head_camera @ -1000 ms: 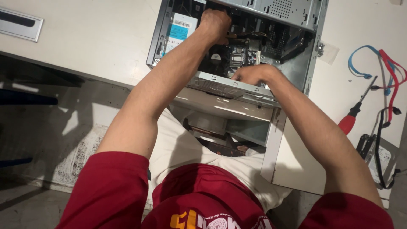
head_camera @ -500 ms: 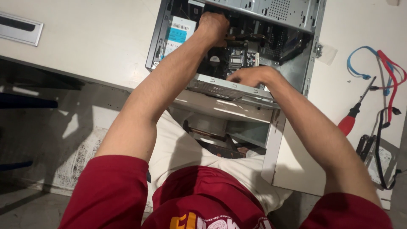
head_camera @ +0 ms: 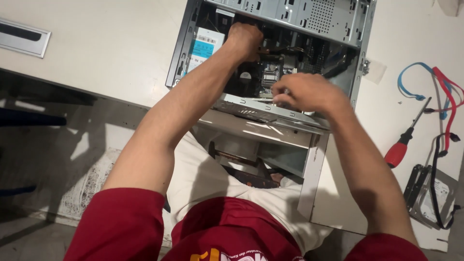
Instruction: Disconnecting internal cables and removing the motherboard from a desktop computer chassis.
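An open grey computer case (head_camera: 333, 19) lies on a white table (head_camera: 106, 43), its motherboard (head_camera: 270, 72) exposed. My left hand (head_camera: 245, 41) reaches deep into the case, closed in a fist around dark cables (head_camera: 282, 50) near the top of the board. My right hand (head_camera: 307, 92) hovers over the case's near metal rail (head_camera: 241, 104) with its fingers curled and pinched together. Whatever they pinch is hidden. A power supply with a blue and white label (head_camera: 203, 46) sits at the case's left end.
To the right on the table lie a red-handled screwdriver (head_camera: 403, 145), blue and red data cables (head_camera: 435, 89) and a hard drive (head_camera: 432, 195) with a black cable. A metal cable slot (head_camera: 21, 36) is at far left. My lap lies below the table edge.
My right hand has lifted off the case's near rail and moved a little up and right over the board. My left hand has stayed in place inside the case.
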